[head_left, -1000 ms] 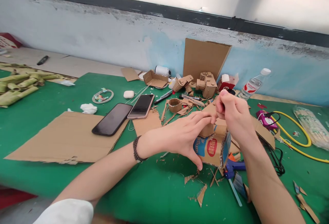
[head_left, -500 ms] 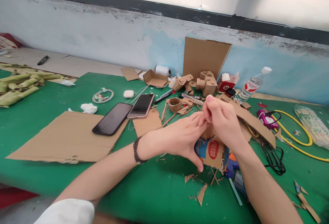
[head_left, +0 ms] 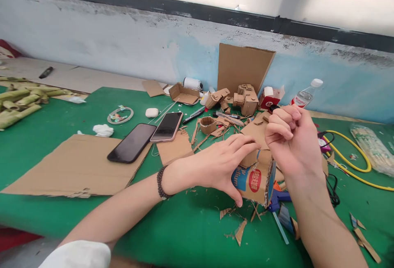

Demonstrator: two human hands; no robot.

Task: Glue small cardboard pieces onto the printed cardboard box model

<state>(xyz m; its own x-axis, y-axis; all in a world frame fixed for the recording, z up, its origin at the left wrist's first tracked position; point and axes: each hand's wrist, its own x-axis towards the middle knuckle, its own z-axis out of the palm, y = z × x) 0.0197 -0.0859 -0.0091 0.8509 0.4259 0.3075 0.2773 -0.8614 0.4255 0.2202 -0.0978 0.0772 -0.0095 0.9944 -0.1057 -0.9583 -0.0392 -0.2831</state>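
A small cardboard box with blue and red print lies on the green table. My left hand, a dark bead bracelet at its wrist, grips the box from its left side, thumb at the front and fingers over the top. Raised to the right of the box is my right hand, fingers curled in; whatever they may hold is too small to make out. Just right of the box lies a blue glue gun with a clear stick, partly behind my right wrist. A cardboard ring sits behind my left hand.
Two phones and a flat cardboard sheet lie at left. Cardboard scraps, pens and a cardboard camera model are at the back. A water bottle, yellow cable and stick bag are at right.
My right hand has lifted off the box and moved right, turning its palm side into view. More of the box top shows. My left hand stays on the box.
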